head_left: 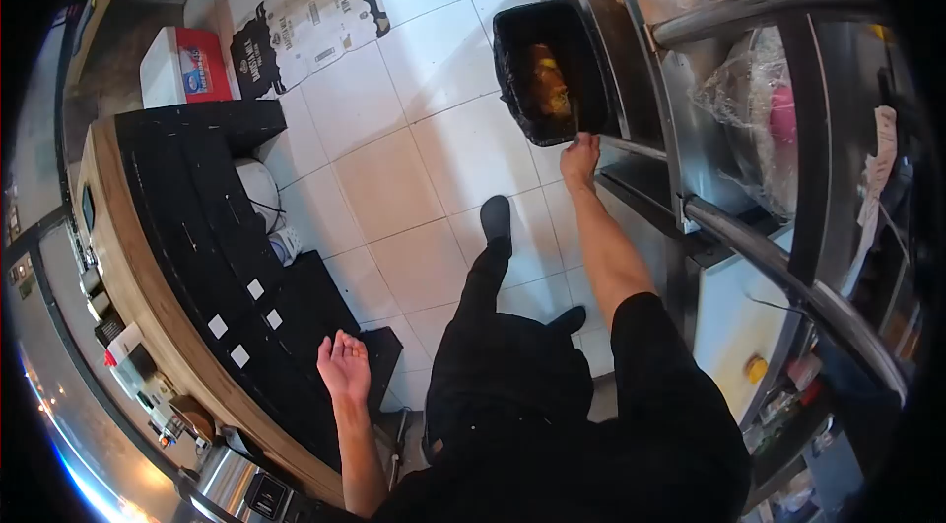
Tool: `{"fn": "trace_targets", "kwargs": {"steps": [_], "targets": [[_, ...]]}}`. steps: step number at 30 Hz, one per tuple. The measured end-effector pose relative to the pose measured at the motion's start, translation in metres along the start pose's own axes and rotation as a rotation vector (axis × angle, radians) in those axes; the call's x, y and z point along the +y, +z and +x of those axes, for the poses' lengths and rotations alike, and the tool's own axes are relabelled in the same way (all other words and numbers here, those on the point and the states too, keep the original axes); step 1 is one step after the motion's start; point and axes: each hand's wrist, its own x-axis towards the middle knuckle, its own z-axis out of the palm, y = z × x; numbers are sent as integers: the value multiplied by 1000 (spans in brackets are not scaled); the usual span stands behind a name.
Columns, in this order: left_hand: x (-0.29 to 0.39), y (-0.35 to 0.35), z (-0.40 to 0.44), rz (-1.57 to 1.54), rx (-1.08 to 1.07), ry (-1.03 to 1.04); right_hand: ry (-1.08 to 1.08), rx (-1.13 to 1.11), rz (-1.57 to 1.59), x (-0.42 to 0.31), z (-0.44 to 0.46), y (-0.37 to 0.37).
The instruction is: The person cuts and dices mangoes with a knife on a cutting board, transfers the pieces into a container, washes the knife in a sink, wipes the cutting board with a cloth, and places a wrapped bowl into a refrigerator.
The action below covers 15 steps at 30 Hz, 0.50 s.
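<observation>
A black trash bin (509, 94) with a dark liner is beside the metal shelving at the upper right. Brown and yellow waste (548, 84) lies inside it. My right hand (581, 160) reaches out to the bin's near corner, its fingers closed at the rim; the fingertips are partly hidden. Away from the bin, my left hand (345, 368) hangs at the lower left with nothing in it, palm up and fingers loosely curled apart. It is nearest to the black cabinets.
A wooden counter (138, 217) over black cabinets (212, 257) runs along the left. Metal shelving (680, 148) with plastic-wrapped items lines the right. Flattened cardboard (315, 15) lies on the tiled floor (394, 178), near a red and white box (192, 69).
</observation>
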Motion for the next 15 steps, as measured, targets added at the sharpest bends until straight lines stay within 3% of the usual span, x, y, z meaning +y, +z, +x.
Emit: {"fn": "trace_targets", "kwargs": {"steps": [3, 5, 7, 9, 13, 15], "targets": [[-10, 59, 15, 187, -137, 75, -45, 83, 100, -35, 18, -43], [-27, 107, 17, 392, -428, 280, -13, 138, 162, -57, 1, -96], [-67, 187, -4, 509, -491, 484, 7, 199, 199, -62, -32, -135], [-114, 272, -68, 589, -793, 668, 44, 131, 261, -65, -80, -186], [-190, 366, -230, 532, -1606, 723, 35, 3, 287, -57, -183, -297], [-211, 369, -302, 484, -1747, 1270, 56, 12, 282, -50, -228, -352]]}}
